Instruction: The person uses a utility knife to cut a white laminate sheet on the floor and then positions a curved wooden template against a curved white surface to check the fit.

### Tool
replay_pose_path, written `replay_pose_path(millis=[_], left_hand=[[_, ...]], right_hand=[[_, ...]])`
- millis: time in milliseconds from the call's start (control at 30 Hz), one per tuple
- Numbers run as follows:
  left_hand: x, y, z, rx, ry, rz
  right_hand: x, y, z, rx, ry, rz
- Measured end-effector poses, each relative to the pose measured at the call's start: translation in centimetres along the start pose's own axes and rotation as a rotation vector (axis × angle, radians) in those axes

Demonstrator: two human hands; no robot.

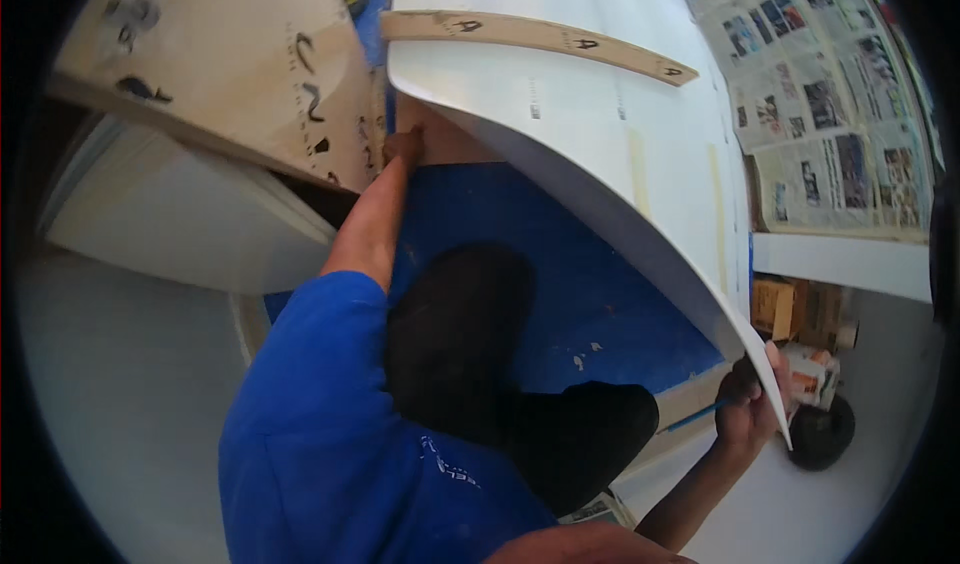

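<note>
Lying across white sheet (580,109) gripped by right fingers (743,382), wooden strip (535,36); hold of left fingers (402,148) unclear

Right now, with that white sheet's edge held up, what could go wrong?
The right hand holds both the edge of the white sheet and a thin blue stick, so its grip might slip. The wooden strip lying across the sheet could slide if the sheet tilts. The left hand, near the sheet's other end, might get pinched if the edge drops.

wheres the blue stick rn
In the head view's lower right, the blue stick juts leftward from the right hand, beside the edge of the white sheet.
</note>
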State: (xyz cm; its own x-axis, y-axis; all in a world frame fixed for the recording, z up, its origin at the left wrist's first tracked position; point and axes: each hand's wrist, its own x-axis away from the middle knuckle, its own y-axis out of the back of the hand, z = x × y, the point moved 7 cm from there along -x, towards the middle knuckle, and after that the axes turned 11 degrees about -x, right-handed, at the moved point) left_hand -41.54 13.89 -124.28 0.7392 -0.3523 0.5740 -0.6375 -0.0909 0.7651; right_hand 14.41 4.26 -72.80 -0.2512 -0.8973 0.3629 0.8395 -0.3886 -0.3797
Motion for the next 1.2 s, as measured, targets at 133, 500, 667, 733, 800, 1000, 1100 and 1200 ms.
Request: replay_pose_path(millis=[133, 500, 667, 733, 800, 1000, 1100, 1200], left_hand=[[-3.5, 3.4, 4.1, 0.208, 0.011, -0.079], [-4.9, 3.3, 1.8, 0.12, -0.039, -0.001], [-10.4, 8.6, 6.6, 0.099, 0.116, -0.411], [1.7, 0.4, 2.9, 0.274, 0.055, -0.036], [0.5, 1.6, 4.3, 0.329, 0.031, -0.078], [2.4, 0.5, 4.2, 0.416, 0.065, 0.089], [-4.4, 2.2, 8.6, 0.22, 0.11, -0.255], [2.7, -2.2, 6.7, 0.171, 0.031, -0.114]], right_hand=[[-1.1, 1.3, -1.6, -0.04, -0.024, -0.137], [0.8, 1.8, -0.1, 0.057, -0.005, -0.064], [-0.7, 0.7, -2.1, -0.046, -0.124, 0.022], [1.1, 1.5, 0.2, 0.075, -0.07, -0.081], [0.8, 0.6, -0.6, 0.046, -0.08, -0.122], [2.9, 0.0, 0.1, 0.178, -0.05, 0.02], [1.6, -0.4, -2.3, 0.142, -0.11, 0.062], [1.9, 1.2, -1.2, 0.234, -0.133, 0.071]])
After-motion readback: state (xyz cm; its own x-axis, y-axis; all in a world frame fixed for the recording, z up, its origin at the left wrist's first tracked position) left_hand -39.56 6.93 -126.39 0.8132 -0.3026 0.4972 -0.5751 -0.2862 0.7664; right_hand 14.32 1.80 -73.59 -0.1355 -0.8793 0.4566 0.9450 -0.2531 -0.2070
